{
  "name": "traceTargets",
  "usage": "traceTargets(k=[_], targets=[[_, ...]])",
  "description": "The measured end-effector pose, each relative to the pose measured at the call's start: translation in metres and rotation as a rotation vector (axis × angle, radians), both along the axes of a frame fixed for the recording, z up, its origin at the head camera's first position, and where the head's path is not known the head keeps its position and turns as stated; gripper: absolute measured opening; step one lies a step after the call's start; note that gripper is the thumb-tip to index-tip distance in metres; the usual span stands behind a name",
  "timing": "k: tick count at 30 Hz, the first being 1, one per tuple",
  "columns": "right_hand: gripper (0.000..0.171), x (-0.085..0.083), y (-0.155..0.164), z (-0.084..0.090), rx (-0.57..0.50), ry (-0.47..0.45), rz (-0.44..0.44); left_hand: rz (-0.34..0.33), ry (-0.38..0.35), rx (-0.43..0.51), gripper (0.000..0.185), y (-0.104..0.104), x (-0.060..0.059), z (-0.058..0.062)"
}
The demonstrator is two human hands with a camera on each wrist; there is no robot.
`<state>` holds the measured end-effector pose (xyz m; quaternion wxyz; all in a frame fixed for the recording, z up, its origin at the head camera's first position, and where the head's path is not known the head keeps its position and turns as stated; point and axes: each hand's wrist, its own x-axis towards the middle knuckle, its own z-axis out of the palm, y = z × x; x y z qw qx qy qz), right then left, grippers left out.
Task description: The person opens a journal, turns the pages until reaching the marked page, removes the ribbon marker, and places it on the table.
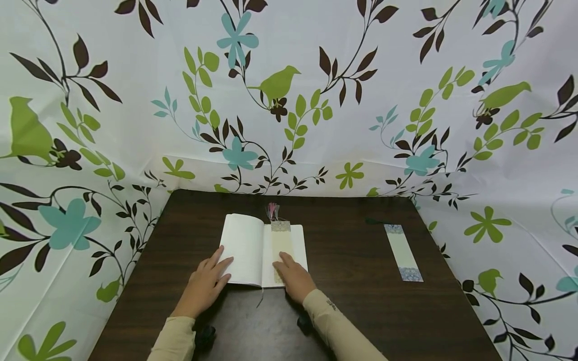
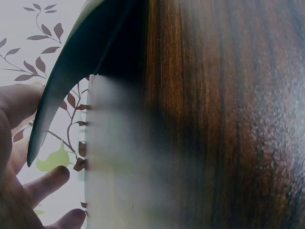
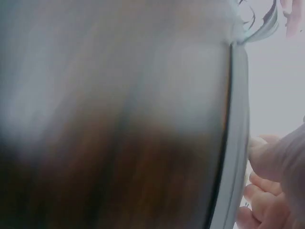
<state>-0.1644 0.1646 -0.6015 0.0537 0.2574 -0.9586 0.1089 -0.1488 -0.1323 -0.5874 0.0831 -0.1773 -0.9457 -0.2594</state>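
An open book (image 1: 241, 245) with blank white pages lies on the dark wooden table. A cream bookmark (image 1: 282, 240) with a patterned top band and a pink tassel (image 1: 273, 210) rests along its right page. My left hand (image 1: 201, 283) touches the left page's outer edge with spread fingers. My right hand (image 1: 294, 281) rests on the lower right page, its fingers over the bookmark's lower part. In the left wrist view, the left hand (image 2: 16, 195) is beside a dark, curved sheet (image 2: 62, 71). The right wrist view shows the book's edge (image 3: 238, 119) beside the right hand (image 3: 279, 176).
A second bookmark (image 1: 403, 253), pale with blue patterned ends and a dark tassel (image 1: 374, 221), lies on the table (image 1: 347, 250) to the right. A thin ribbon (image 1: 260, 299) hangs from the book's lower edge. A patterned curtain (image 1: 384, 125) surrounds the table.
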Motion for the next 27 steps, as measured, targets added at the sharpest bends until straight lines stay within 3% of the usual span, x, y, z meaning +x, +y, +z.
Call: traceTargets(k=[4, 12, 18, 27], targets=[[0.044, -0.002, 0.02, -0.002, 0.028, -0.024, -0.061, 0.001, -0.009, 0.001, 0.047, 0.0, 0.001, 0.0], [0.054, -0.003, 0.082, -0.005, 0.019, -0.16, -0.238, 0.012, -0.031, 0.0, 0.046, -0.001, 0.001, 0.0], [0.057, 0.004, 0.14, -0.003, -0.004, -0.185, -0.369, 0.009, -0.03, 0.003, 0.046, -0.002, 0.0, -0.001], [0.057, 0.021, 0.217, 0.008, -0.021, -0.187, -0.466, 0.002, -0.033, 0.008, 0.046, -0.002, 0.0, -0.003]])
